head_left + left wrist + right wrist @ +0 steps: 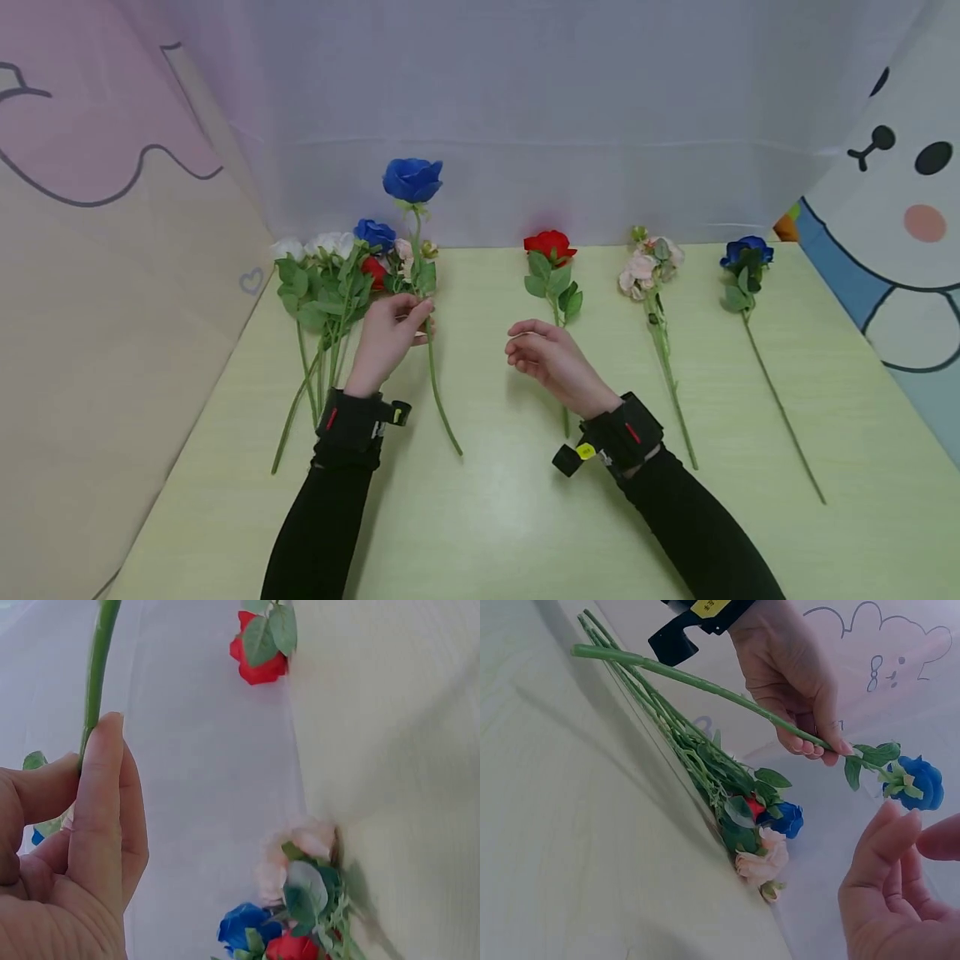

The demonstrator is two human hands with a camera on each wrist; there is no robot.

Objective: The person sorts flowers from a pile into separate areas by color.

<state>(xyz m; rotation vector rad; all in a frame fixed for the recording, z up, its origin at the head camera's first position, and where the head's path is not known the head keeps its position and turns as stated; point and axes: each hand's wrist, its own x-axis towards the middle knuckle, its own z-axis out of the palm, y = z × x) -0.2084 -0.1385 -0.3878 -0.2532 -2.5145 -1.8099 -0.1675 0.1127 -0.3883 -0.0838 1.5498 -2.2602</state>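
Observation:
My left hand [388, 333] pinches the green stem of a blue artificial rose [413, 180] between thumb and fingers. Its bloom stands up above the hand and the stem's lower end slants down to the right. In the left wrist view, the stem [97, 675] rises from between the fingertips. My right hand [551, 360] hovers nearby with fingers loosely curled and nothing in them; in the right wrist view, this hand [889, 892] appears below the blue bloom [922, 783]. Partly behind the right hand, a red rose [551, 247] lies on the table.
Beside the left hand lies a bunch of flowers [324, 292], with white, blue, red and pale pink blooms. Farther right on the table [510, 517] lie a pale pink flower spray [643, 271] and another blue rose [748, 252]. A white curtain [525, 100] hangs behind.

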